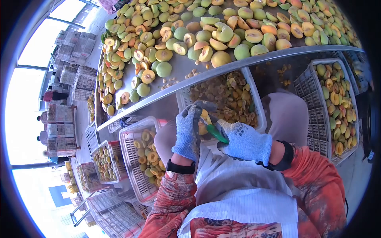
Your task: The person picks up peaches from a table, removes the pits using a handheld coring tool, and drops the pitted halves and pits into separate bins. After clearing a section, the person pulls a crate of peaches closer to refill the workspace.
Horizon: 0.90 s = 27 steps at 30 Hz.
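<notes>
Gloved in blue-grey, my left hand [188, 129] is closed around a piece of yellow peach [205, 117], mostly covered by the fingers. My right hand [246, 141], in a matching glove, grips a small hand tool with a green handle [217, 133]. The tool's working end meets the fruit and is hidden, so I cannot tell its shape. Both hands are close together above my lap, over the near edge of a white crate [258, 107] that holds pits and fruit scraps [222, 97].
A metal-edged table [174, 88] ahead carries many halved and whole peaches [254, 35]. Crates of fruit halves stand at my left [137, 170] and right [335, 107]. Stacked crates [61, 127] and other people [53, 96] are farther off at left.
</notes>
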Available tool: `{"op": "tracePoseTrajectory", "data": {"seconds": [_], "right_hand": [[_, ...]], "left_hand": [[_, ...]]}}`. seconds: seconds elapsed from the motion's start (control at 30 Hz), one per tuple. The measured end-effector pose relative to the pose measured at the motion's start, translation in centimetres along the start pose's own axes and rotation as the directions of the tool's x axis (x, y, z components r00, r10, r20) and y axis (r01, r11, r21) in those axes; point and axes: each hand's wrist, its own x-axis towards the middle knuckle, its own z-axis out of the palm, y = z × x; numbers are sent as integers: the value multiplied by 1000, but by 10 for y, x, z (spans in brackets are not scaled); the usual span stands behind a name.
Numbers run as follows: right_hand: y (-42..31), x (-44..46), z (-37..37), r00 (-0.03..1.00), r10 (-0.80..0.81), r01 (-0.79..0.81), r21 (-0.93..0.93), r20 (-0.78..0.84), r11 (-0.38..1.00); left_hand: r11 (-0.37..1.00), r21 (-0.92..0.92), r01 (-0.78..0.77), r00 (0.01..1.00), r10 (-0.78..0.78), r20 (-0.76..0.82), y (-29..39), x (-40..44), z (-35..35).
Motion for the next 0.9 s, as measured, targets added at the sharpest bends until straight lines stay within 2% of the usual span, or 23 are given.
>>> {"op": "tracePoseTrajectory", "data": {"seconds": [0.03,0.07,0.1,0.13,0.2,0.23,0.27,0.3,0.33,0.4,0.47,0.53,0.57,0.6,0.63,0.67,0.73,0.77,0.8,0.83,0.87,0.9], "right_hand": [[-2,1,-4,1000,0,0,0,0,1000],[-6,4,-13,989,97,-122,255,108,959],[-9,7,-20,959,158,-254,476,234,842],[-8,9,-21,960,153,-251,477,233,842],[-5,8,-21,922,107,-326,596,373,734],[-5,6,-23,921,108,-328,596,374,732],[-7,4,-28,891,121,-399,629,437,668],[-8,1,-31,857,127,-468,651,499,597],[-4,0,-28,856,127,-469,651,501,598],[6,-1,-23,845,62,-490,723,531,487],[3,-2,-23,851,104,-486,699,514,525],[-2,-1,-23,860,148,-479,675,488,561],[-5,1,-20,912,183,-396,664,368,634],[-5,2,-17,948,205,-314,635,242,706],[7,8,4,995,97,-88,540,13,837],[17,8,16,995,96,-87,537,11,839],[14,10,19,987,-8,94,545,-158,833],[12,6,15,989,-12,93,549,-150,831],[0,2,-5,990,94,-143,694,108,706],[-7,0,-18,918,148,-388,751,369,535],[-8,-1,-20,918,150,-389,753,368,531],[-9,-1,-22,934,160,-342,666,321,663]], "left_hand": [[992,-42,-118,988,114,-100,-3,1,6],[968,-73,-240,953,221,-205,-5,2,11],[938,-42,-344,911,323,-258,-5,4,12],[937,-39,-347,909,326,-260,-5,0,11],[951,79,-298,920,309,-240,0,-12,13],[959,70,-276,948,283,-144,-2,-11,6],[959,68,-274,949,281,-145,0,-10,3],[968,51,-244,969,246,-36,3,-9,1],[976,38,-214,975,211,76,5,-7,-1],[972,79,-219,969,208,130,8,-1,-5],[968,126,-219,963,193,188,2,4,-6],[939,154,-306,952,298,78,-6,11,1],[939,155,-307,951,297,88,-9,13,8],[943,77,-324,940,330,-86,-12,16,16],[936,1,-351,903,339,-266,-14,17,21],[935,-1,-354,902,341,-265,-12,16,26],[930,-229,-288,920,202,-335,-6,8,33],[959,-100,-265,898,208,-387,-20,21,12],[959,-98,-266,898,209,-387,-15,18,13],[956,-62,-286,921,256,-294,-7,14,18],[952,-30,-306,935,295,-197,-4,10,21],[952,-29,-305,936,294,-193,-2,10,18]]}}
